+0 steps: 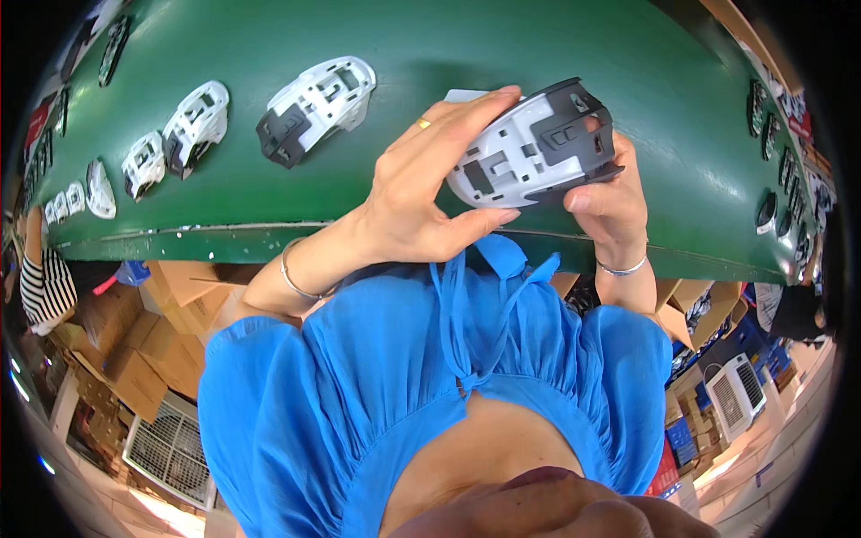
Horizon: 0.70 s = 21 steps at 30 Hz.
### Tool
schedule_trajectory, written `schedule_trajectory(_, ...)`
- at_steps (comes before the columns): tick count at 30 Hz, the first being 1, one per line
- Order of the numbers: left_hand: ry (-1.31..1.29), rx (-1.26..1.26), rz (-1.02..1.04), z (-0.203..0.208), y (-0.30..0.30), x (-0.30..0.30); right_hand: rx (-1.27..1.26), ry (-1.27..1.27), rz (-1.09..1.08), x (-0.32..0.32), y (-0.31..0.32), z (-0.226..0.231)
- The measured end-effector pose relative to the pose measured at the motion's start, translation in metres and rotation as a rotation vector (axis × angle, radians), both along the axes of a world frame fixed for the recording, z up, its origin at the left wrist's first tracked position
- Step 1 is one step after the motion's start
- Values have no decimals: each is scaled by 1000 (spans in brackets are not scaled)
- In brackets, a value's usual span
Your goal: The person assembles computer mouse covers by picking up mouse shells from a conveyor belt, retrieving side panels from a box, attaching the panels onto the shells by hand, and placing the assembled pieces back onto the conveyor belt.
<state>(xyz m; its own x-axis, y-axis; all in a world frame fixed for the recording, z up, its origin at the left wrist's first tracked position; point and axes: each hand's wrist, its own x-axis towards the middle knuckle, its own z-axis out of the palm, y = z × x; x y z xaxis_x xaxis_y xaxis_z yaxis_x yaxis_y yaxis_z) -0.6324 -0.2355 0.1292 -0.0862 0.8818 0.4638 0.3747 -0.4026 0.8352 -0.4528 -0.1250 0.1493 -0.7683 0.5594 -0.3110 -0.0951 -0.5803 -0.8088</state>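
Note:
Above the green table, in front of my chest, I hold a white-and-black plastic shell [516, 152] with rectangular cut-outs. One end is rounded and white; the other carries a black piece with slots. My left hand [413, 184] grips the white end, fingers along the far edge and thumb at the near edge. On the black end, my right hand [613, 202] has its thumb at the near corner, with its fingers mostly hidden behind the shell. A similar white-and-black shell [323, 103] lies on the table left of my hands.
More shells, such as a white-and-black one [197, 121], form a row leftward along the green table [404, 36]. Several dark parts [767, 211] lie at the far right. A person's striped sleeve [49, 287] is at the left edge. Cardboard boxes [134, 350] stand below the table.

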Motion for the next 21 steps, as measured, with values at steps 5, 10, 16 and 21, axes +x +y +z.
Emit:
schedule_trajectory(5, -92, 22, 31, 3, 0, 3, -3, 62, -12, 0, -1, -6)
schedule_trajectory(10, -234, -131, -8, 5, -9, 0, -31, 123, 63, -7, -3, -4)
schedule_trajectory(16, -321, -144, -119, 10, -6, -13, -9, 252, 199, 2, 7, -15)
schedule_trajectory(21, -245, -86, -98, 17, -13, -11, -200, 363, 227, -5, -2, -8)
